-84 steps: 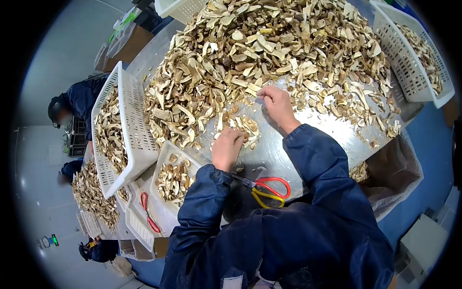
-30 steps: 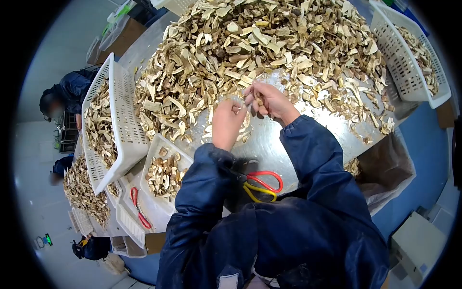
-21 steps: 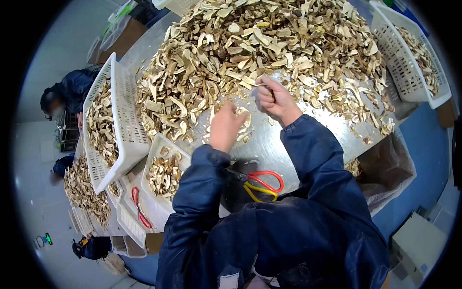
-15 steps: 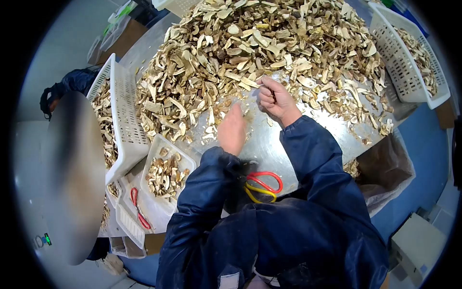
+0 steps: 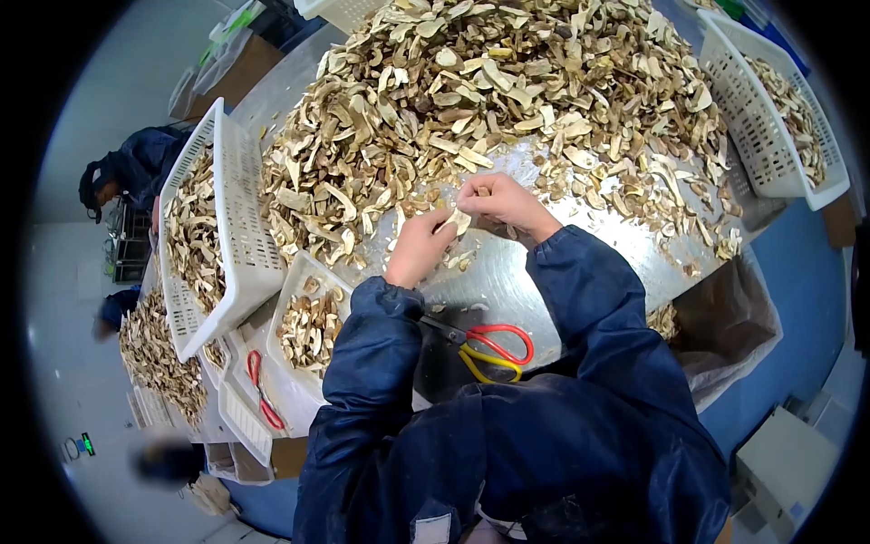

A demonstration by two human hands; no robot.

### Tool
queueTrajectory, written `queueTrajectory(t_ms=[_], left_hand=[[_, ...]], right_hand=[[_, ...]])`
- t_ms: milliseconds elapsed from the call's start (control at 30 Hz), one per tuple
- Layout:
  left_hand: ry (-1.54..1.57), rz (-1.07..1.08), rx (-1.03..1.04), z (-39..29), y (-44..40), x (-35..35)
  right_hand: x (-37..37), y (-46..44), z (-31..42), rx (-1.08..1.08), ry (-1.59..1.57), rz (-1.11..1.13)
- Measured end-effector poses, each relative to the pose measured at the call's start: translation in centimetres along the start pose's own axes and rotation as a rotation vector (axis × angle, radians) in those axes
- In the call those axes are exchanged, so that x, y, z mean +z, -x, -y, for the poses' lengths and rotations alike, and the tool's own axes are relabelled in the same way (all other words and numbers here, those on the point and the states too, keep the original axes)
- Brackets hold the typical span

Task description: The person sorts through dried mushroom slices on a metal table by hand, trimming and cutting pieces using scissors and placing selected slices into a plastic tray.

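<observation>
A pale dried mushroom slice (image 5: 460, 221) is pinched in the fingers of my left hand (image 5: 420, 247). My right hand (image 5: 509, 205) meets it from the right, fingers curled closed at the slice's upper edge, with a bit of brown mushroom showing among them. Both hands are over the metal table (image 5: 485, 272), just in front of a large heap of dried mushroom slices (image 5: 507, 82). Scissors with one red and one yellow handle (image 5: 494, 367) lie near the table's front edge, blades pointing left, partly behind my left sleeve.
White perforated baskets of slices stand left (image 5: 249, 218) and right (image 5: 761, 118). A small white tray (image 5: 288, 288) holds mushroom pieces beside red-handled scissors (image 5: 255, 367). A lined bin (image 5: 739, 317) sits below right. Another person (image 5: 145, 168) bends over at the far left.
My right hand has come down and left, and my left hand has shifted left; they now meet at one slice. The blurred shape at left has moved away, revealing another person and more slices.
</observation>
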State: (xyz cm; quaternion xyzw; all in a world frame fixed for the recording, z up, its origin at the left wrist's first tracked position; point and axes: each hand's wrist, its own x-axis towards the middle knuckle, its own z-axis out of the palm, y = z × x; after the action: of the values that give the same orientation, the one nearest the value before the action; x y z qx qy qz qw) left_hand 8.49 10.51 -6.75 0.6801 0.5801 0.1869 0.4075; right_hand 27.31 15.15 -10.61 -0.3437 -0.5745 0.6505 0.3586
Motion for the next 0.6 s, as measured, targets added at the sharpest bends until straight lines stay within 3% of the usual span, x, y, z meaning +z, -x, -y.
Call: queueTrajectory(t_ms=[233,433,533,567,600], left_hand=[[0.083,-0.004,0.019,0.7,0.7,-0.5],[0.237,0.051,0.075,1.6,0.8,-0.5],[0.430,0.132,-0.080,1.6,0.9,-1.3],[0.508,0.164,-0.159,1.6,1.0,-1.5],[0.578,0.129,-0.156,1.6,1.0,-1.4]], right_hand=[[0.4,0.3,0.1,0.043,0.021,0.089],[0.6,0.5,0.4,0.180,-0.178,0.198],[0.3,0.3,1.1,0.175,-0.286,0.027],[0.6,0.4,1.3,0.117,-0.036,-0.178],[0.7,0.2,1.1,0.068,-0.017,-0.204]])
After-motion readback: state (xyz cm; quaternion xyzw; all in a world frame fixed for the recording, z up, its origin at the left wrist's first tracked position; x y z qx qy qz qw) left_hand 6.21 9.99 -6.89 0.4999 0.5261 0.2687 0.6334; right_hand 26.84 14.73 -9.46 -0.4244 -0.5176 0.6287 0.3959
